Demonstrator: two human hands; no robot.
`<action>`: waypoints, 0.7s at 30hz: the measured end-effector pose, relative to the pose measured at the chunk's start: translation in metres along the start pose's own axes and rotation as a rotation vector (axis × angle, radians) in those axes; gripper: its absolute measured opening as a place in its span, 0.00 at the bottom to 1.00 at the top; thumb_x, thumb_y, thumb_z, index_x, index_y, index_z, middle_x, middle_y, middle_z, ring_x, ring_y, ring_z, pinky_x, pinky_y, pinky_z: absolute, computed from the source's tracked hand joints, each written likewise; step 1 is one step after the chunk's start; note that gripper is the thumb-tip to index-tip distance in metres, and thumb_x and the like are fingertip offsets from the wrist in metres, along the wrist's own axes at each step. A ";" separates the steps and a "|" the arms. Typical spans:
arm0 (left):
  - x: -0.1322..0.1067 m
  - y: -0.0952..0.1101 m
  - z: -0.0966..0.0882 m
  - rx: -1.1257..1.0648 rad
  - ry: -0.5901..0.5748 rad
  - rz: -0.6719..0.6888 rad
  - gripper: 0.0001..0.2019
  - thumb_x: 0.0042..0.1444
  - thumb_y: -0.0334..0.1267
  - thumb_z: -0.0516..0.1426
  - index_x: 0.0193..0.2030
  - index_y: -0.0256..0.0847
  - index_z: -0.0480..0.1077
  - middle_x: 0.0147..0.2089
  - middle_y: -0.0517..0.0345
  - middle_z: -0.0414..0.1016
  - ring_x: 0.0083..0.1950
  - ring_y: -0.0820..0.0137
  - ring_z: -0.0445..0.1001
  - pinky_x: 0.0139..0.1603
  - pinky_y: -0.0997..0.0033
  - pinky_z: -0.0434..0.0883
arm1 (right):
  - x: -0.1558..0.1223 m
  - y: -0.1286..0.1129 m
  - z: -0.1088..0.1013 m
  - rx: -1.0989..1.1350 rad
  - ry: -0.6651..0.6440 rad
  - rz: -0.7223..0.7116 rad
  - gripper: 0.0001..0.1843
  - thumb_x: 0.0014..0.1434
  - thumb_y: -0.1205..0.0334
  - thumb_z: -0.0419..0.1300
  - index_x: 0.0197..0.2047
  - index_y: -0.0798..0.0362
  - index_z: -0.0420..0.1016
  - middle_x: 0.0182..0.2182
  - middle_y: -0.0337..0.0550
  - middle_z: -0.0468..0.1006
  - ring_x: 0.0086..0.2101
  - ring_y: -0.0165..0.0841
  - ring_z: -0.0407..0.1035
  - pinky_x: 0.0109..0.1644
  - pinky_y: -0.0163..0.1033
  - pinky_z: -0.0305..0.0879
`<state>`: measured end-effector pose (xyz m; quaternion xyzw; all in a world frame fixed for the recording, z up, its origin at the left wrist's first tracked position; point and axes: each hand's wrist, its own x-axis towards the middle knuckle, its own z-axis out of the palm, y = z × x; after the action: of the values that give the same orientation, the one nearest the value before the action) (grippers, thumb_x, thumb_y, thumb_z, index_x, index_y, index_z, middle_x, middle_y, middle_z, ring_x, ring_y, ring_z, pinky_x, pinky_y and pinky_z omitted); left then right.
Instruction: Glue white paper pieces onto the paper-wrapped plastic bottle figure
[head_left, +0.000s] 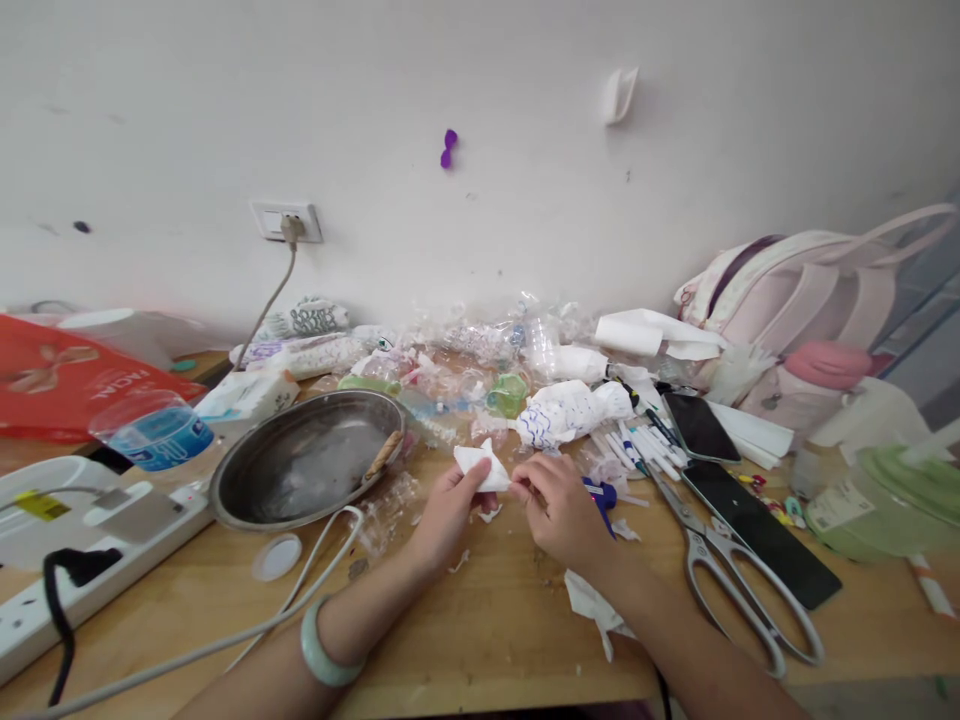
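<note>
Over the middle of the wooden table, my left hand (454, 505) pinches a small folded piece of white tissue (480, 465), its pointed top sticking up above the thumb. Close on its right, my right hand (555, 500) has its fingertips pressed together at the tissue's right corner. Partly hidden behind my right hand is a blue glue gun (600, 493). A torn white tissue scrap (596, 605) lies beside my right forearm. Just beyond the hands rests a white wrapped bundle with blue scribbles (562, 412).
A metal pan (307, 460) stands left, a white cable (300, 600) in front of it. Large scissors (720, 560), a dark phone (761, 530) and several markers (649, 450) lie right. Crumpled clear plastic (465, 350) lines the wall. A green-lidded cup (877, 505) stands far right.
</note>
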<state>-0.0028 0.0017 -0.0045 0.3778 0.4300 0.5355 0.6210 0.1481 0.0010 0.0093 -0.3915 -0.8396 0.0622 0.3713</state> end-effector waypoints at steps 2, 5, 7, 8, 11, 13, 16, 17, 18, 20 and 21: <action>-0.001 0.002 0.001 -0.052 -0.022 -0.027 0.16 0.43 0.49 0.62 0.24 0.35 0.68 0.19 0.60 0.68 0.21 0.76 0.64 0.26 0.75 0.61 | 0.000 0.000 0.000 0.003 0.018 -0.018 0.08 0.60 0.70 0.49 0.31 0.54 0.66 0.28 0.41 0.70 0.31 0.33 0.62 0.37 0.39 0.52; -0.003 0.005 0.004 -0.139 -0.051 -0.068 0.15 0.40 0.45 0.64 0.25 0.34 0.68 0.21 0.60 0.69 0.21 0.77 0.65 0.25 0.76 0.62 | 0.000 0.001 -0.001 0.007 0.031 -0.029 0.09 0.61 0.70 0.48 0.31 0.54 0.66 0.27 0.41 0.70 0.31 0.33 0.62 0.37 0.39 0.52; -0.004 0.005 0.005 -0.186 -0.059 -0.085 0.15 0.39 0.43 0.65 0.27 0.34 0.68 0.23 0.60 0.71 0.21 0.78 0.65 0.25 0.77 0.62 | 0.000 0.001 -0.001 0.005 0.027 -0.031 0.09 0.60 0.70 0.48 0.31 0.54 0.65 0.27 0.40 0.70 0.31 0.33 0.62 0.37 0.39 0.52; -0.004 0.005 0.005 -0.203 -0.062 -0.087 0.16 0.38 0.43 0.66 0.27 0.34 0.68 0.23 0.59 0.71 0.21 0.78 0.66 0.25 0.77 0.63 | 0.000 0.000 -0.001 0.006 0.023 -0.031 0.08 0.60 0.70 0.49 0.31 0.54 0.65 0.27 0.40 0.70 0.31 0.32 0.62 0.37 0.39 0.52; -0.005 0.006 0.006 -0.225 -0.083 -0.081 0.16 0.38 0.42 0.66 0.28 0.34 0.66 0.24 0.59 0.72 0.21 0.79 0.66 0.25 0.77 0.63 | -0.001 0.000 -0.001 0.013 0.019 -0.030 0.08 0.60 0.69 0.49 0.31 0.54 0.66 0.28 0.41 0.70 0.31 0.33 0.63 0.37 0.39 0.53; -0.005 0.006 0.005 -0.211 -0.084 -0.067 0.16 0.39 0.41 0.65 0.29 0.36 0.64 0.24 0.61 0.71 0.21 0.79 0.67 0.25 0.78 0.64 | -0.001 0.000 -0.001 0.017 0.027 -0.026 0.07 0.60 0.69 0.50 0.31 0.54 0.66 0.28 0.41 0.71 0.32 0.33 0.63 0.38 0.39 0.53; -0.004 0.007 0.003 -0.171 -0.057 -0.024 0.18 0.42 0.39 0.64 0.32 0.41 0.57 0.25 0.66 0.71 0.22 0.77 0.70 0.27 0.77 0.65 | -0.001 0.001 -0.001 0.007 0.044 -0.043 0.06 0.59 0.70 0.51 0.31 0.54 0.66 0.28 0.40 0.72 0.31 0.32 0.63 0.38 0.39 0.53; -0.003 0.007 0.002 -0.151 -0.053 0.003 0.18 0.43 0.39 0.63 0.33 0.42 0.55 0.25 0.67 0.72 0.22 0.77 0.70 0.28 0.77 0.66 | 0.000 0.001 -0.001 -0.005 0.051 -0.057 0.06 0.59 0.70 0.51 0.31 0.54 0.66 0.28 0.40 0.72 0.31 0.32 0.63 0.38 0.39 0.53; -0.002 0.006 0.001 -0.125 -0.056 0.036 0.18 0.45 0.39 0.62 0.34 0.43 0.54 0.25 0.67 0.72 0.23 0.76 0.71 0.30 0.76 0.67 | 0.000 0.001 -0.001 -0.021 0.057 -0.070 0.06 0.59 0.70 0.51 0.31 0.54 0.66 0.28 0.40 0.72 0.31 0.32 0.64 0.38 0.39 0.52; -0.001 0.004 0.000 -0.052 -0.073 0.104 0.17 0.49 0.40 0.59 0.38 0.44 0.53 0.25 0.68 0.73 0.25 0.75 0.72 0.33 0.73 0.68 | 0.001 0.001 -0.001 -0.042 0.079 -0.081 0.06 0.58 0.70 0.52 0.31 0.54 0.66 0.28 0.39 0.72 0.31 0.31 0.64 0.38 0.39 0.52; -0.001 0.002 -0.001 -0.010 -0.079 0.129 0.15 0.51 0.40 0.57 0.39 0.45 0.53 0.24 0.67 0.72 0.25 0.74 0.72 0.34 0.72 0.69 | 0.001 0.000 -0.001 -0.044 0.094 -0.074 0.06 0.58 0.70 0.52 0.30 0.53 0.65 0.27 0.39 0.72 0.30 0.31 0.63 0.38 0.39 0.52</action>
<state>-0.0046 0.0011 -0.0028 0.4223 0.3771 0.5612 0.6038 0.1485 0.0020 0.0106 -0.3707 -0.8363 0.0116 0.4037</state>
